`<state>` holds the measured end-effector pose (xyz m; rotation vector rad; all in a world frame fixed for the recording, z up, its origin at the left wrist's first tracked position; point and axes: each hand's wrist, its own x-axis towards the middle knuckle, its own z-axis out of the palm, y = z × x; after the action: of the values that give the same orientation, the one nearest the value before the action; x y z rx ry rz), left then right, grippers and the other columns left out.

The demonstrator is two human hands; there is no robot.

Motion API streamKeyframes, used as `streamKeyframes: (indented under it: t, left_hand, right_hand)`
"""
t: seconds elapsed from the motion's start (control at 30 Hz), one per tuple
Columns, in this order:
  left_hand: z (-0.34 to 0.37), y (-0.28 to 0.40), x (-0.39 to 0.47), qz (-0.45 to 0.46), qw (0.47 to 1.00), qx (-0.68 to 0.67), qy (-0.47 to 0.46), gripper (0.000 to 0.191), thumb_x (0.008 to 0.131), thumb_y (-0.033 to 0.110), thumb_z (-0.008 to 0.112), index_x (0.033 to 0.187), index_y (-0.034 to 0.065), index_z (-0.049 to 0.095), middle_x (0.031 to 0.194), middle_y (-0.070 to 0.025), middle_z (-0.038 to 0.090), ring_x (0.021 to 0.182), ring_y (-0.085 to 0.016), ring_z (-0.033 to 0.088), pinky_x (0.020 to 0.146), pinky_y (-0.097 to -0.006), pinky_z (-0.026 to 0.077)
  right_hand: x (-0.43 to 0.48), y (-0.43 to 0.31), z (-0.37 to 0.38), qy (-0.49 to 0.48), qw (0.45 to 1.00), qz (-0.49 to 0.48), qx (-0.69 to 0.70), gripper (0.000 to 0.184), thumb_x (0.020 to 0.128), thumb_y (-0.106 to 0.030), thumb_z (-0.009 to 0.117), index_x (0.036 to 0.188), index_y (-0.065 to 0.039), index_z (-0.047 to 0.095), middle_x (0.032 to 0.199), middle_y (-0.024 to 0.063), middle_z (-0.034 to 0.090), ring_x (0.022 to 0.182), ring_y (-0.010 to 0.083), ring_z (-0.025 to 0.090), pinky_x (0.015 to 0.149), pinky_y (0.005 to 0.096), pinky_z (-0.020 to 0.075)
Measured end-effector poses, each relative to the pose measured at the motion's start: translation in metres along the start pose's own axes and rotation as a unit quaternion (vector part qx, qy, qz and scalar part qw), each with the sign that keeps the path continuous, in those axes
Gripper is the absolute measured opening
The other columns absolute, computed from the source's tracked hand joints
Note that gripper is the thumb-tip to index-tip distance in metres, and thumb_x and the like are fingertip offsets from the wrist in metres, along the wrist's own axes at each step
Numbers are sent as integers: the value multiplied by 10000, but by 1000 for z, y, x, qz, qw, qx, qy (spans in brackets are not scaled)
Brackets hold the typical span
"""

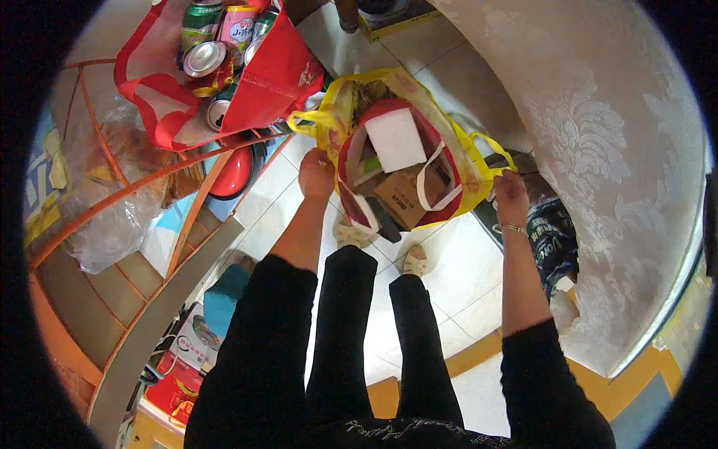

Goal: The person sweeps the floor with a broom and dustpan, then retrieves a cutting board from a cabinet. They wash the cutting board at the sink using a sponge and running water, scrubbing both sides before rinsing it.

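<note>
A yellow plastic bag [404, 84] is spread wide in front of me, around a red bag [387, 106] with white handles. Inside the red bag lie a white foam block [396, 140], a brown cardboard box [405, 193] with writing and other items. My left hand [317, 175] is closed on the left side of the yellow bag, just below its left handle loop. Over on the right, my right hand [510, 193] grips the yellow bag by its right handle.
At the upper left, a red tote bag [269, 90] holds several drink cans [202, 59] beside an orange metal rack [129, 191]. A pale patterned cloth-covered surface [594, 146] curves along the right. Dark bags [552, 236] lie below its edge. A red box [174, 387] stands lower left.
</note>
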<state>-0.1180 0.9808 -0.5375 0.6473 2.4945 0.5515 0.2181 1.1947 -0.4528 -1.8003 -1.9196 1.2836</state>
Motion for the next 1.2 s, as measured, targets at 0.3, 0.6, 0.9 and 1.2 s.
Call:
streamKeyframes:
  t: [0.3,0.6,0.9,1.2]
  left_hand:
    - [-61,-22,-37,-182,817,-546,-8,174,879,141,600,1008,27,570,828,-94,652,809,-197,636,793,-337,472]
    - [-100,65,-132,-120,907,-390,-100,255,838,195,677,1022,26,625,779,-23,615,659,-129,562,634,-255,453]
    - [-97,125,-198,52,971,1,-234,639,676,280,799,1168,8,493,862,-174,622,817,-343,616,703,-411,488]
    - [-26,120,-267,144,930,69,-331,547,791,277,656,1189,-7,409,768,-189,608,734,-349,631,601,-441,511]
  right_hand:
    - [78,86,43,176,831,309,427,321,835,-319,697,1041,-110,567,884,70,586,773,214,585,656,391,485]
    - [-78,-39,12,-119,970,106,184,223,816,17,544,1028,-42,578,662,6,525,474,64,426,437,233,355]
    - [-166,-108,11,-242,959,60,136,263,871,-37,486,1134,-33,479,740,69,597,597,134,544,550,285,458]
    - [-233,-40,14,-207,977,26,-35,321,806,-42,565,1112,-64,470,936,171,637,818,334,631,705,400,500]
